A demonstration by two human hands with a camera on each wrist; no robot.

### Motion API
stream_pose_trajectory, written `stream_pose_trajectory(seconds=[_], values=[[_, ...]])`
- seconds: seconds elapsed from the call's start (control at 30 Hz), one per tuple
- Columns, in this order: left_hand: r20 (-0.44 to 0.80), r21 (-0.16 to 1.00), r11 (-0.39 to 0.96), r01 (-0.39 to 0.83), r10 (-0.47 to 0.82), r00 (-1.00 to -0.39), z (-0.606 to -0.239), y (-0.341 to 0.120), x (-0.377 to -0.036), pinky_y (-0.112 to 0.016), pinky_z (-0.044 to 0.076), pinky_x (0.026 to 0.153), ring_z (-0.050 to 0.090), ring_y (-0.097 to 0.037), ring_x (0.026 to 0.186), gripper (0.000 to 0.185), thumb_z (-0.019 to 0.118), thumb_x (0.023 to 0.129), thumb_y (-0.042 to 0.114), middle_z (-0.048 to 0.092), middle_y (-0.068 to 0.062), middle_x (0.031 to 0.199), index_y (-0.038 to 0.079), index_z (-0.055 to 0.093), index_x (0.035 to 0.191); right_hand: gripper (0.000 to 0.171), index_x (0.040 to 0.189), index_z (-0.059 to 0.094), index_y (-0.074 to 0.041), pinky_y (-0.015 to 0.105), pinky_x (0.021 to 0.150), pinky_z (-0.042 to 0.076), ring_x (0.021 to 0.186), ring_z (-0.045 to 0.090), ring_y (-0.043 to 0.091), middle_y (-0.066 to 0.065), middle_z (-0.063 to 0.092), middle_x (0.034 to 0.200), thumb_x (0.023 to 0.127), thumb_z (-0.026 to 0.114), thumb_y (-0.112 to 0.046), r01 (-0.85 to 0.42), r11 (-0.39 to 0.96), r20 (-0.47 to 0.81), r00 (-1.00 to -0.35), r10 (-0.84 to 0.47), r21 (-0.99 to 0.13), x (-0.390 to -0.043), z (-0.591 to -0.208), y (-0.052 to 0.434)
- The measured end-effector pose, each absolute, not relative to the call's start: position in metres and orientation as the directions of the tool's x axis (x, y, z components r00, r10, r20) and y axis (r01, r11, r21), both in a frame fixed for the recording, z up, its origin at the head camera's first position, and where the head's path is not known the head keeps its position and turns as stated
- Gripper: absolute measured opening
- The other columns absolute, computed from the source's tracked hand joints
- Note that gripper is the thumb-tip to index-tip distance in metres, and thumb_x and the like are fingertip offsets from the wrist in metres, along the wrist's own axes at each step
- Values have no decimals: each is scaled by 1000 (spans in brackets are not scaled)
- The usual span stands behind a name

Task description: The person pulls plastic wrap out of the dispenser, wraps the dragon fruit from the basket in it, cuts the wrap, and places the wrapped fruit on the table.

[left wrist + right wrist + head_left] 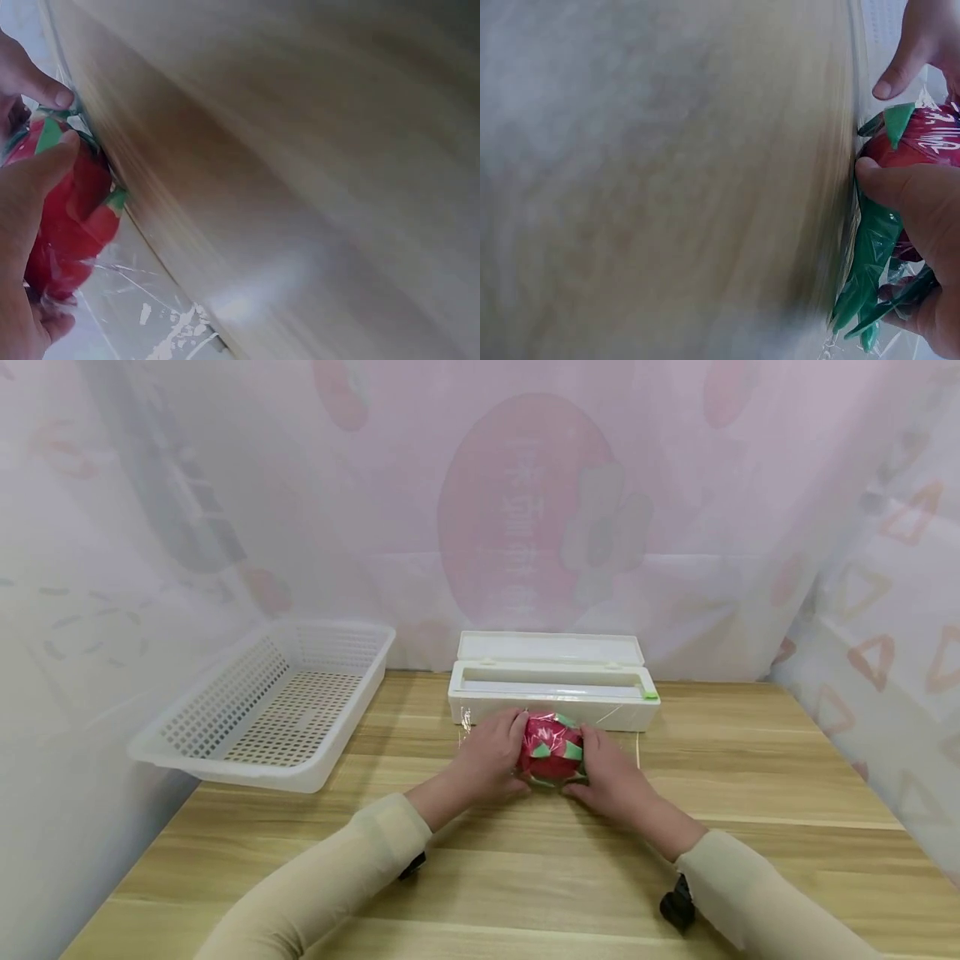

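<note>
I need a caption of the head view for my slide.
Left hand and right hand hold a film-covered dragon fruit before an open white box, basket to the left.

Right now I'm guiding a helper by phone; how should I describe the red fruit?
On the wooden table, find the white box with its lid raised. In front of it, between both hands, is a fruit under clear film. Its red body and green leafy tips set it apart from that box and the white basket.
</note>
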State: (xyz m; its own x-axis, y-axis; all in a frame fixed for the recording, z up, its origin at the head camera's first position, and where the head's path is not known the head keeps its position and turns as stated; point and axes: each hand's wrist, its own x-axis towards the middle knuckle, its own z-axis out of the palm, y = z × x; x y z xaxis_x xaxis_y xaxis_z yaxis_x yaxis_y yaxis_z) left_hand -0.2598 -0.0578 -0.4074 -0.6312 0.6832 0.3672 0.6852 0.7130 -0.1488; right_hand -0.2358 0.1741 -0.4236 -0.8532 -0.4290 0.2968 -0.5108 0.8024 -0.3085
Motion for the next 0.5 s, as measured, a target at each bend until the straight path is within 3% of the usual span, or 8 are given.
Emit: stream_pose_trajectory(seconds=[0.2,0.5], values=[[320,-259,746,614,666,-674,-403,-50,-258,-39,37,107,49,-30,120,113,79,64,67,50,-20,128,-10,37,137,93,136,31,15,49,98,44,115,52,38,28,48,125,73,87,-24,-490,824,295,-863,-410,-285,-238,-423,169],[297,-342,756,558,650,-699,-401,-44,-257,-38,42,102,51,-29,113,103,78,70,60,51,-18,122,-9,38,135,88,132,35,16,46,92,50,107,58,36,28,54,116,72,86,-23,-480,849,299,-862,-409,-221,-241,-422,167]])
